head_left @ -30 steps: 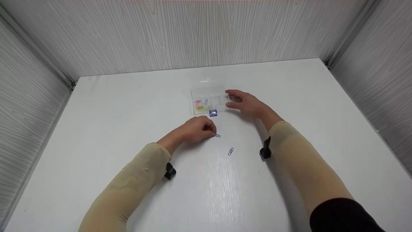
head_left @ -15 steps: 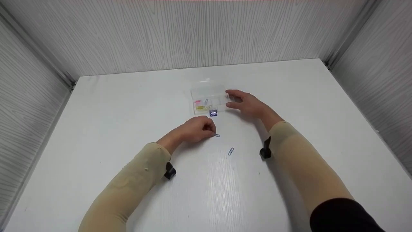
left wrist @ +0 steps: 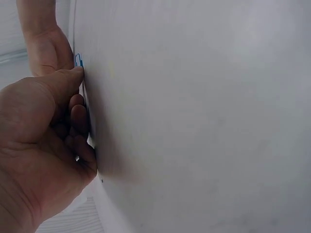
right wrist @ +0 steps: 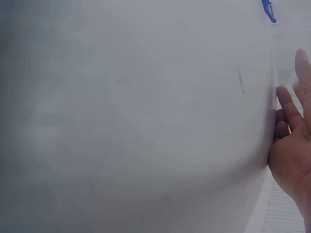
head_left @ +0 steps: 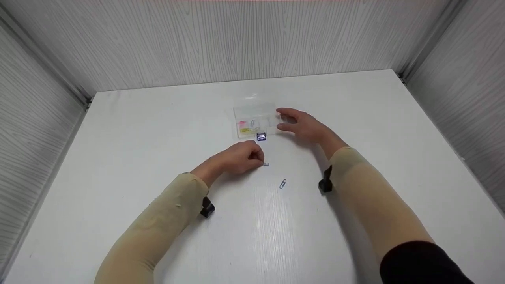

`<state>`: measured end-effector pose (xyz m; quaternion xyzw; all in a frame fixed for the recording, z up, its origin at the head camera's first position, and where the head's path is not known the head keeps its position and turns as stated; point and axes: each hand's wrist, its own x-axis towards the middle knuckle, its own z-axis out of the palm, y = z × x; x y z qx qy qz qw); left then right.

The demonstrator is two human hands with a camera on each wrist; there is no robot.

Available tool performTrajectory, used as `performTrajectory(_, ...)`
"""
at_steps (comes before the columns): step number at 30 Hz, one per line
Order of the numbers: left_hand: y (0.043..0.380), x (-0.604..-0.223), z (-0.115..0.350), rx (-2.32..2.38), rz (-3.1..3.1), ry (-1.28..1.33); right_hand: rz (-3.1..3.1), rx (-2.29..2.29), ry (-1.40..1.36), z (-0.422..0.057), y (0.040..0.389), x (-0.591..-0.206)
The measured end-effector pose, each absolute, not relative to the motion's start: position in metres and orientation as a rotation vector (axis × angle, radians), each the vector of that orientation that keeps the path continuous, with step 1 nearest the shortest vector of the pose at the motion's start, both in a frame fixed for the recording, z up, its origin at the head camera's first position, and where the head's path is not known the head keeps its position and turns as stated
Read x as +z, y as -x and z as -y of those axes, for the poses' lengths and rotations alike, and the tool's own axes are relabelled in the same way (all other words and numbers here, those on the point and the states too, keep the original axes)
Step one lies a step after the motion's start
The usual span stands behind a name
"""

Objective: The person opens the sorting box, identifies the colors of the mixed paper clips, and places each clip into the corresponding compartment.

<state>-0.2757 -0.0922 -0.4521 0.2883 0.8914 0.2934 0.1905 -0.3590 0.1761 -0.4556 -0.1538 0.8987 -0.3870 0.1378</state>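
My left hand (head_left: 242,157) pinches a small blue paper clip (head_left: 266,164) between thumb and fingertips, just above or on the table. In the left wrist view the blue clip (left wrist: 79,59) sticks out beyond the thumb. Another blue paper clip (head_left: 283,184) lies on the table to the right and nearer. Farther back stands a clear plastic box (head_left: 272,130), lid raised, with pink, yellow and pale blue clips in its left part. My right hand (head_left: 307,127) holds the box's right end, thumb at the front and fingers behind. Its exact contact is hard to see.
A dark blue clasp-like piece (head_left: 261,137) sits at the box's front edge, between the box and my left hand. The white table (head_left: 177,244) ends at a wood-grain panel (head_left: 236,43) behind, with similar panels on both sides.
My left hand has drawn slightly to the left, and a little less of the pinched paper clip shows. The right hand, the box and the loose paper clip stay in place.
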Motion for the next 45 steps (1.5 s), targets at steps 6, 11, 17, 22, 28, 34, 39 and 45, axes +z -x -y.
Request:
performTrajectory(6, 0.275, -0.452, 0.093, 0.832, -2.504, -0.833, -2.595, -1.130, 0.429, -0.176, 0.359, -0.455)
performTrajectory(11, 0.273, -0.453, 0.093, 0.826, -2.516, -0.844, -2.607, -1.108, 0.430, -0.176, 0.359, -0.454)
performTrajectory(17, 0.270, -0.453, 0.094, 0.831, -2.536, -0.858, -2.615, -1.092, 0.433, -0.176, 0.360, -0.456)
performTrajectory(22, 0.271, -0.452, 0.095, 0.882, -2.530, -0.825, -2.617, -1.090, 0.434, -0.178, 0.361, -0.457)
performTrajectory(28, 0.279, -0.442, 0.104, 1.075, -2.541, -0.712, -2.600, -1.102, 0.448, -0.178, 0.361, -0.456)
performTrajectory(34, 0.300, -0.425, 0.110, 1.218, -2.646, -0.634, -2.563, -1.148, 0.449, -0.178, 0.360, -0.454)
performTrajectory(39, 0.319, -0.420, 0.108, 1.229, -2.729, -0.511, -2.574, -1.146, 0.428, -0.176, 0.358, -0.454)
performTrajectory(45, 0.335, -0.423, 0.104, 1.183, -2.788, -0.394, -2.574, -1.132, 0.424, -0.172, 0.357, -0.454)
